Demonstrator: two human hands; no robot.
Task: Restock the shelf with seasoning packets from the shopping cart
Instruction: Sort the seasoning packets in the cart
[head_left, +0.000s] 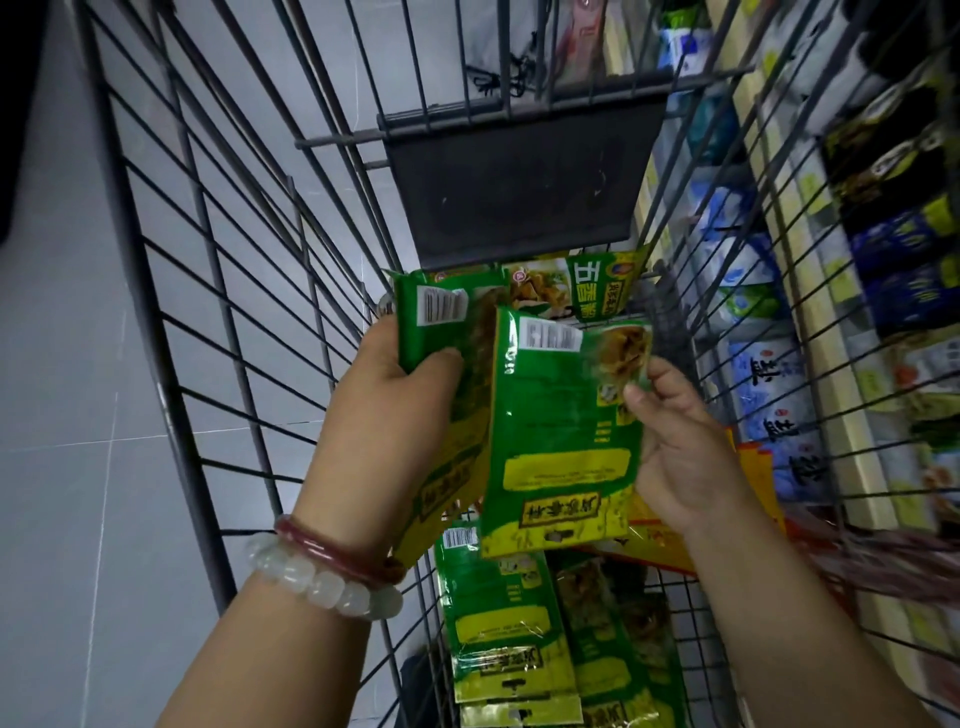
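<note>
My left hand (395, 410) gripping a bunch of green packets (441, 364), my right hand (680, 441) pinching one more green packet (561, 436) at three o'clock of the bunch — both over the cart (218, 291), more packets (498, 623) below at six o'clock

A single wide-angle view from head height looks steeply down and forward into a wire shopping cart (218, 291), very near. Both forearms enter from the near edge. Grey floor (57, 364) lies left; store shelves (810, 291) run far right.
</note>
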